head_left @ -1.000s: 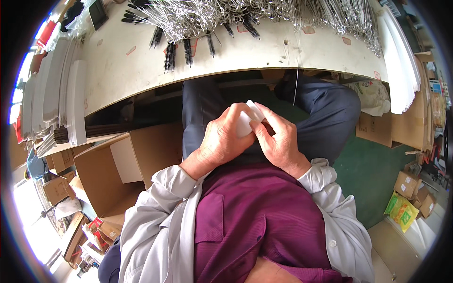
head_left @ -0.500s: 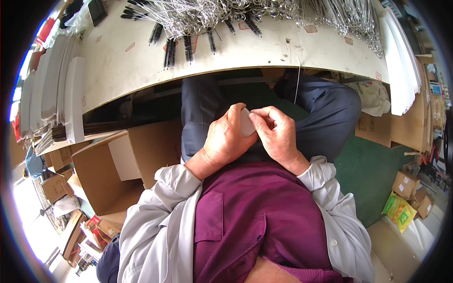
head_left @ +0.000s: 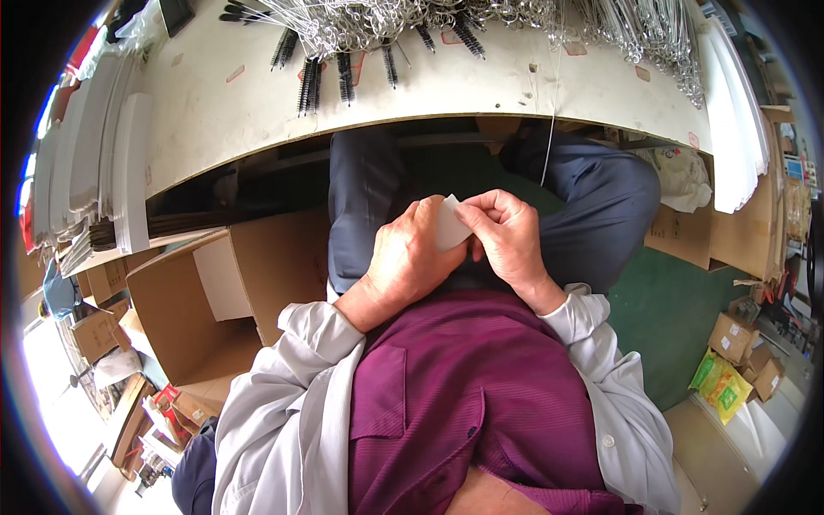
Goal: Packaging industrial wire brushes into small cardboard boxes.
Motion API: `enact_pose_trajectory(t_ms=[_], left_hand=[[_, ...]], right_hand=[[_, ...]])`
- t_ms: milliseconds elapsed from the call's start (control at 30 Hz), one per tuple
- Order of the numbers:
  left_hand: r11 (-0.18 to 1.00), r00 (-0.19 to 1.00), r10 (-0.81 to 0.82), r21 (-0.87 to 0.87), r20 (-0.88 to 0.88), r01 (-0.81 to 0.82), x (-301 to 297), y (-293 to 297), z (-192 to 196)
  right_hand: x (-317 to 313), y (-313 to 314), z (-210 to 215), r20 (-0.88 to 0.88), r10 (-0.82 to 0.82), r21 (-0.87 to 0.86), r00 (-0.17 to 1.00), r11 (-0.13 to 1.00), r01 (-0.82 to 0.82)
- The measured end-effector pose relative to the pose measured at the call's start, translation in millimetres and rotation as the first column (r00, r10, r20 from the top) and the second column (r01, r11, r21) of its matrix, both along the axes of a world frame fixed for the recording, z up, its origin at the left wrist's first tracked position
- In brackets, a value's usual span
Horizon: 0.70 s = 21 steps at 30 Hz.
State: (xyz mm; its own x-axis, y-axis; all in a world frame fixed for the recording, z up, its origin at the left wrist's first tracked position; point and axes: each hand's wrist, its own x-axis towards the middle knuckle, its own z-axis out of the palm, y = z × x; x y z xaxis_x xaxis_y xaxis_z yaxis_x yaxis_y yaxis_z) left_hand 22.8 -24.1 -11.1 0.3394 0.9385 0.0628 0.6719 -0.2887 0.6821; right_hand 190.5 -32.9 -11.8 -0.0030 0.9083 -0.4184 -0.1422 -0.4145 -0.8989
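Observation:
Above my lap, my left hand (head_left: 407,254) is closed around a small, flat white piece (head_left: 449,227) that looks like paper or card. The thumb and fingers of my right hand (head_left: 510,235) pinch its right edge near the top. A pointed corner sticks up between the two hands, while its lower part is hidden by my fingers. On the table beyond lies a heap of looped wire handles (head_left: 360,27), some ending in black bristle brushes (head_left: 345,79).
The pale table (head_left: 223,112) curves across in front of my knees. White card strips (head_left: 133,172) are stacked at its left end, with more white strips (head_left: 734,120) at the right. An open cardboard box (head_left: 176,318) stands at my left. A thin wire (head_left: 550,142) hangs over the table edge.
The white piece now shows a sharper corner and more of its face between my hands. My right fingers have shifted slightly along its edge. The view has moved a little.

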Motion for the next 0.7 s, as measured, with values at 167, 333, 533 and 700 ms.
enact_pose_trajectory(t_ms=[167,333,533,700], left_hand=[[1.000,0.999,0.027,-0.004,0.017,-0.027,-1,-2,0],[0.996,0.998,0.032,-0.087,0.053,-0.027,-2,-2,0],[0.999,0.996,0.032,0.039,0.081,-0.035,-2,-3,-3],[0.997,0.993,0.056,-0.054,0.106,-0.050,-6,1,0]], right_hand=[[0,0,-5,-0.068,-0.049,0.000,0.996,0.999,0.049],[0,0,-4,-0.051,-0.061,0.001,0.997,0.998,0.061],[-7,-5,2,0.227,-0.067,0.262,0.972,0.965,0.006],[-8,-11,-11,0.132,-0.013,0.399,0.991,0.916,-0.042]])
